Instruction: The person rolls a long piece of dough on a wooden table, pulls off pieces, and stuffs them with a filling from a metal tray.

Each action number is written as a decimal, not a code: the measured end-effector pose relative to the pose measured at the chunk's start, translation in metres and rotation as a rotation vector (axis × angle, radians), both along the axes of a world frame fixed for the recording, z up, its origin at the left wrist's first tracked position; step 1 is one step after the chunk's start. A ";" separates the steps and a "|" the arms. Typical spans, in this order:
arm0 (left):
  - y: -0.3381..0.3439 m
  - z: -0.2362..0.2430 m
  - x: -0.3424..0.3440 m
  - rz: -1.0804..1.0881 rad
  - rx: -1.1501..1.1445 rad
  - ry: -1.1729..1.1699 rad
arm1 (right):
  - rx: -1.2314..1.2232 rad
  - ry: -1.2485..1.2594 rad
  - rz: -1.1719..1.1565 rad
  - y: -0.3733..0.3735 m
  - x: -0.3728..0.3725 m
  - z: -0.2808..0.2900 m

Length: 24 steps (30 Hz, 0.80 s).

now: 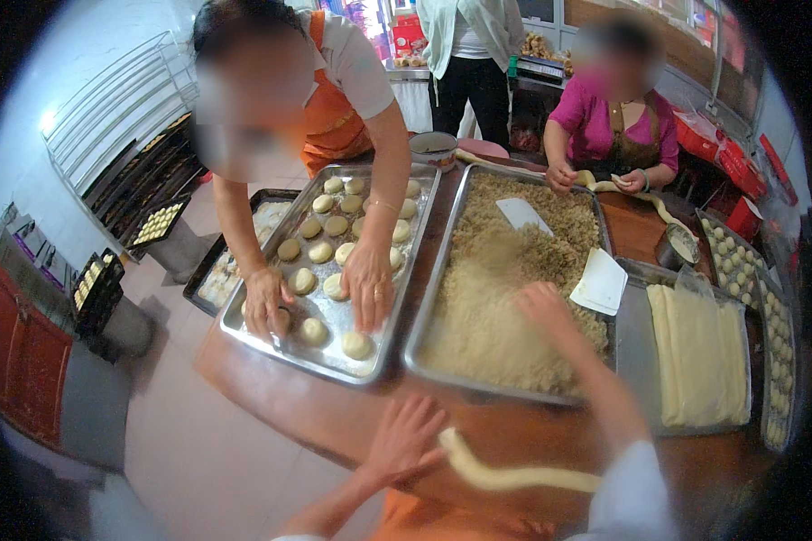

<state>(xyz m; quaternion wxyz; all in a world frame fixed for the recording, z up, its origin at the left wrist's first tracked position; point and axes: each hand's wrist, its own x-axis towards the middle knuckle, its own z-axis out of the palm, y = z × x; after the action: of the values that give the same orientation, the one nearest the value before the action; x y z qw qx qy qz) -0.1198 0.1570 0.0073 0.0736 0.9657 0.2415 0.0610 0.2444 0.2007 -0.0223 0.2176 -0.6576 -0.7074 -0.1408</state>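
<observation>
My left hand rests on the brown table's near edge, fingers stretched out and slightly apart, its thumb side beside the end of a pale dough rope. The rope lies in a wavy line toward my right sleeve. My right hand reaches over a large metal tray of crumbly tan filling. Its fingers point down to the filling and are blurred, so whether they hold any cannot be made out. A white scraper lies on the filling, and a white plastic piece sits at the tray's right edge.
To the left, a co-worker in an orange apron has both hands over a tray of round dough pieces. Across the table, another person handles a dough strip. Dough sheets under plastic lie on a right-hand tray. A metal cup stands behind them.
</observation>
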 end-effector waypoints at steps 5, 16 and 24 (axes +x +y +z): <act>-0.001 0.005 0.004 -0.019 0.003 -0.013 | 0.032 0.020 -0.056 -0.021 0.003 0.014; -0.003 0.001 0.006 -0.016 0.021 -0.011 | -0.243 -0.394 -0.022 -0.045 -0.026 0.062; -0.002 -0.001 0.005 -0.015 0.049 -0.044 | 0.180 0.066 0.039 -0.007 0.006 0.023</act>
<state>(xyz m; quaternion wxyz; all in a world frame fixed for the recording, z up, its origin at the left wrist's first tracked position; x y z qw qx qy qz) -0.1147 0.1550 0.0066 0.0557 0.9674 0.2310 0.0873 0.2504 0.1933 0.0006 0.3018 -0.6256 -0.6971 -0.1778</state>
